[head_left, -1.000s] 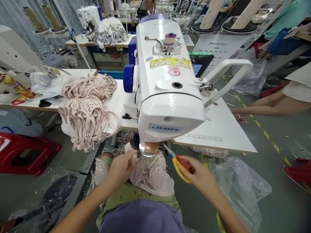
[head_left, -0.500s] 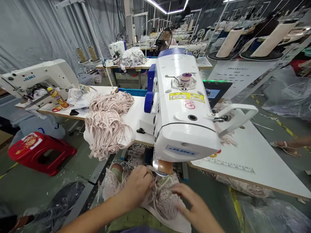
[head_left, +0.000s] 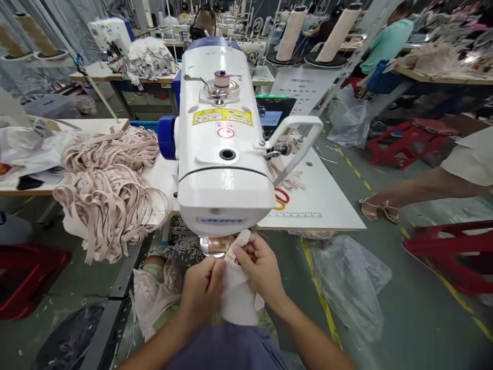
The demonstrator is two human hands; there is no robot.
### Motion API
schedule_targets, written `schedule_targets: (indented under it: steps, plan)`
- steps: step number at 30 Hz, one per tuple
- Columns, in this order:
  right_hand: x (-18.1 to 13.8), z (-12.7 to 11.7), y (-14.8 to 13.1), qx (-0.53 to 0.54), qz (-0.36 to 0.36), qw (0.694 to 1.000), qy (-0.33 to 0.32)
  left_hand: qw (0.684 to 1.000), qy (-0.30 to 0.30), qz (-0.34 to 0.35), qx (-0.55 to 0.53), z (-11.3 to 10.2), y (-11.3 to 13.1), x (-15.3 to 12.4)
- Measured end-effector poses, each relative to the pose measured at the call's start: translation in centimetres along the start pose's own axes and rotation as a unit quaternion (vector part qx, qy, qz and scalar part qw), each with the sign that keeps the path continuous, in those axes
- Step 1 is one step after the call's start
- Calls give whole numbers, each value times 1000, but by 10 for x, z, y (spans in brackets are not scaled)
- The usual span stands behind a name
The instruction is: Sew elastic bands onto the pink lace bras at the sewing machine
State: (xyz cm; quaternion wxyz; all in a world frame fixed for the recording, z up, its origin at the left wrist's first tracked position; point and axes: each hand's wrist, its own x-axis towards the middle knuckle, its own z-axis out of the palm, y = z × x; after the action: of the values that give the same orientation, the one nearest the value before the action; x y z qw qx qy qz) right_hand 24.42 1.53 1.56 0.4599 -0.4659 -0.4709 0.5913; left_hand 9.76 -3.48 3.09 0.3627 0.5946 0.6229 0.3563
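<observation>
My left hand (head_left: 202, 288) and my right hand (head_left: 259, 267) are both pinched on a pale pink lace garment piece (head_left: 236, 303), held in front of me just below the head of a white sewing machine (head_left: 221, 149). The right fingers grip a narrow strap end of the piece near the machine's foot. More lace fabric (head_left: 154, 295) hangs over my lap at the left. Red and yellow scissors (head_left: 281, 198) lie on the white table (head_left: 319, 200) to the right of the machine.
A heap of pink lace pieces (head_left: 106, 180) is piled on the table's left. A clear plastic bag (head_left: 350, 282) lies on the floor at right. Red stools (head_left: 447, 252) stand nearby. Another person's leg and sandalled foot (head_left: 379, 205) are at right.
The scissors left my right hand and now lie on the table. Both hands have come together and lifted the lace piece toward the machine's foot. The view shifted.
</observation>
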Motion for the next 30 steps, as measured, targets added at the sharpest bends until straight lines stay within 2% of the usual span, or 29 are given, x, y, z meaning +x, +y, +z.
schedule_targets:
  steps: [3,5,7,11,21,30]
  plan:
    - [26,-7,-8,-78,-35,996,-7,987,41,93,128,-10,-9,3]
    - [41,-10,-11,-142,-53,988,-21,960,63,171,213,-14,-13,7]
    - [54,-11,-14,-182,-78,979,-43,932,78,215,281,-16,-14,11]
    - [69,-8,-22,-231,-121,964,-60,905,96,213,356,-19,-9,18]
    - [68,-2,-47,-321,-90,941,-51,904,60,180,383,-26,-3,23]
    - [71,-3,-43,-316,-105,941,-68,896,76,193,394,-25,-3,24]
